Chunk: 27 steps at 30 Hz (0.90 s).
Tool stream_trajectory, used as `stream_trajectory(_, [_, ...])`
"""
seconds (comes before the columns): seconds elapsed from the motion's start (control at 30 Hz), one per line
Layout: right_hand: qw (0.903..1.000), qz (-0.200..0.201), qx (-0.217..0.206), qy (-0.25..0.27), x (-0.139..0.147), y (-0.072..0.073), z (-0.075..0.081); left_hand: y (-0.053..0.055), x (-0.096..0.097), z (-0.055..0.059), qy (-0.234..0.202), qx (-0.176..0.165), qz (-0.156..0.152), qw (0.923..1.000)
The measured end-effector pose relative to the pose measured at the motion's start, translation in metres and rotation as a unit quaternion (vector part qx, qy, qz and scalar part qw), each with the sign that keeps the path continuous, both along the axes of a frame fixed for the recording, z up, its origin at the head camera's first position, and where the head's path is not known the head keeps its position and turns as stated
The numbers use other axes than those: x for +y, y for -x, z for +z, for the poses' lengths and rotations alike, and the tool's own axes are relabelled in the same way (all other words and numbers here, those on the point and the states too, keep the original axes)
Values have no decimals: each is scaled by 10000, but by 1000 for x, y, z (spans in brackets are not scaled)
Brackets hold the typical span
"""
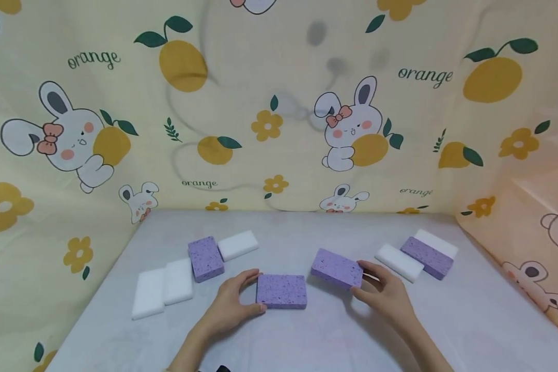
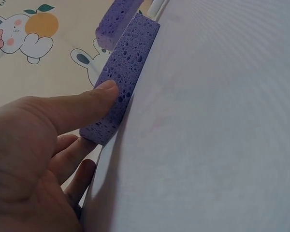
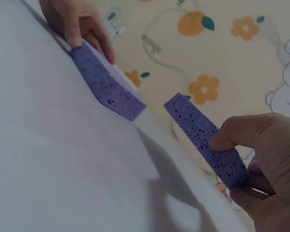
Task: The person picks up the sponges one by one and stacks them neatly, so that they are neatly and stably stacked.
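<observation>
In the middle of the table lies a purple sponge (image 1: pixel 281 292), its surface dotted with pores. My left hand (image 1: pixel 232 305) grips its left end, the thumb on the near long side (image 2: pixel 106 108) and the fingers behind. A second purple sponge (image 1: pixel 337 268) hangs tilted above the table to the right, casting a shadow below. My right hand (image 1: pixel 383 292) pinches that one by its right end, thumb against the near side (image 3: pixel 203 137) and fingertips on the far side. A gap separates the two sponges.
At left on the table are white sponge blocks (image 1: pixel 149 293), a purple sponge (image 1: pixel 206 259) and another white block (image 1: pixel 238 245). At right, a purple sponge (image 1: pixel 428 257) lies between two white blocks (image 1: pixel 400 262). A patterned cloth (image 1: pixel 242 77) rises behind the table.
</observation>
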State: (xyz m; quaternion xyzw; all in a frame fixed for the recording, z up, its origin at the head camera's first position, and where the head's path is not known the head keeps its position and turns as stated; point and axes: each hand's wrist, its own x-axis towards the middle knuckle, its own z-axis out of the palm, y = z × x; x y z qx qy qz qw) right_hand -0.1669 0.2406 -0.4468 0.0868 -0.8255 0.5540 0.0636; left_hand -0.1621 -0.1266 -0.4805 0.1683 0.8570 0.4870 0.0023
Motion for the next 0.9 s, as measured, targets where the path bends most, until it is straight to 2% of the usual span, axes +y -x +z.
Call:
stream_trajectory(0.27, [9985, 353, 222, 358, -11, -8, -4, -1, 1, -3, -19, -97, -36, 9999])
stream_trajectory(0.57, [9965, 592, 306, 500, -21, -11, -4, -1, 1, -4, 11, -121, -10, 9999])
stream_trajectory(0.9, [9887, 1284, 478, 604, -37, -6, 4, -1, 1, 0, 53, 77, 30, 10000])
